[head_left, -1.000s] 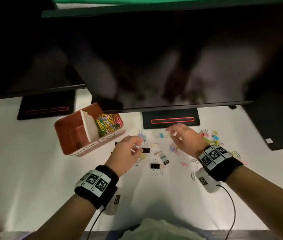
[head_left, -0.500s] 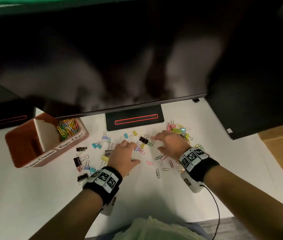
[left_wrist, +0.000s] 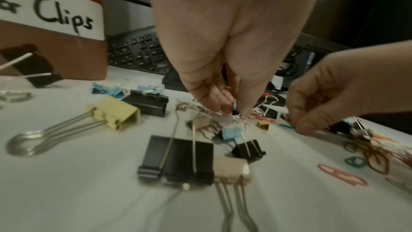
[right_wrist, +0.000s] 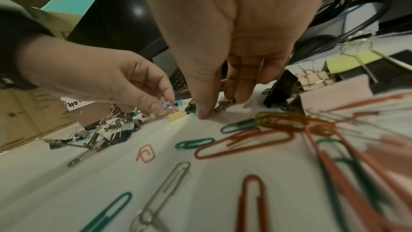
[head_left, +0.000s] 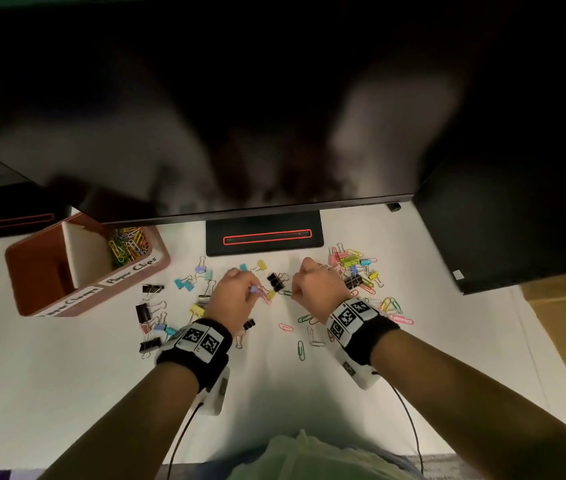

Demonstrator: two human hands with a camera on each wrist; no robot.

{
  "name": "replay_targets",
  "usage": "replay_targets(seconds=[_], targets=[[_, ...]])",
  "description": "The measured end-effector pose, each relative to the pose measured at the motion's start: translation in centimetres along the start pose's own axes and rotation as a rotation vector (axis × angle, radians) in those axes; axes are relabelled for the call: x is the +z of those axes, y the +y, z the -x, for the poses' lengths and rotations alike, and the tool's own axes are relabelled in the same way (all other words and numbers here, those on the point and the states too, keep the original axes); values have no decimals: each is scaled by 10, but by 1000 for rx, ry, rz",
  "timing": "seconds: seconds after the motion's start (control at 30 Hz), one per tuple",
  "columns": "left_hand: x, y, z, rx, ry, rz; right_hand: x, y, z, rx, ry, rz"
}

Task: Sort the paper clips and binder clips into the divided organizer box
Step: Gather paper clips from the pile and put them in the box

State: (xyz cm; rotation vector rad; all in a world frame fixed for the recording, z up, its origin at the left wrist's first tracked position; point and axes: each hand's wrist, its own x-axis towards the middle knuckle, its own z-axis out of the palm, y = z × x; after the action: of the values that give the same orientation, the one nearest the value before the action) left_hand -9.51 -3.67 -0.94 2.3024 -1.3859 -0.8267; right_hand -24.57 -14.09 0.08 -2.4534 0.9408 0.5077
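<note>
White tabletop point(head_left: 67, 393) is filling the scene under a dark monitor point(head_left: 240, 116), and both hands are working down in the scatter. Since half a second ago they are drawing closer together over the middle of the pile, while the view is swinging so the organizer box point(head_left: 41, 268) sits nearer the centre than before.

Left hand point(head_left: 236, 294) is pinching a small light-blue binder clip point(head_left: 253, 289) between thumb and fingertips, fingers curled tight around it just above the cloth. Right hand point(head_left: 312, 284) is curling down too, thumb tip pressing the table by a green paper clip point(head_left: 286, 292); whether it is actually gripping that one, I cannot tell.

Moving outward: black binder clips point(head_left: 146, 311) are lying left of the left wrist, pastel binder clips point(head_left: 347, 261) are clustering beyond the right hand, and loose paper clips point(head_left: 300, 349) are spreading between the 2 wrists. Further left, the brown box is holding coloured paper clips in its right compartment point(head_left: 129, 240), labelled "Paper Clips". Monitor stand point(head_left: 264, 237) is sitting behind the pile.
</note>
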Motion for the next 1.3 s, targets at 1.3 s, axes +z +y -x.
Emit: replay_targets(seconds=[1.3], targets=[[-19,6,-16,107,37,-126,13,14,25,-190,-64,-65]])
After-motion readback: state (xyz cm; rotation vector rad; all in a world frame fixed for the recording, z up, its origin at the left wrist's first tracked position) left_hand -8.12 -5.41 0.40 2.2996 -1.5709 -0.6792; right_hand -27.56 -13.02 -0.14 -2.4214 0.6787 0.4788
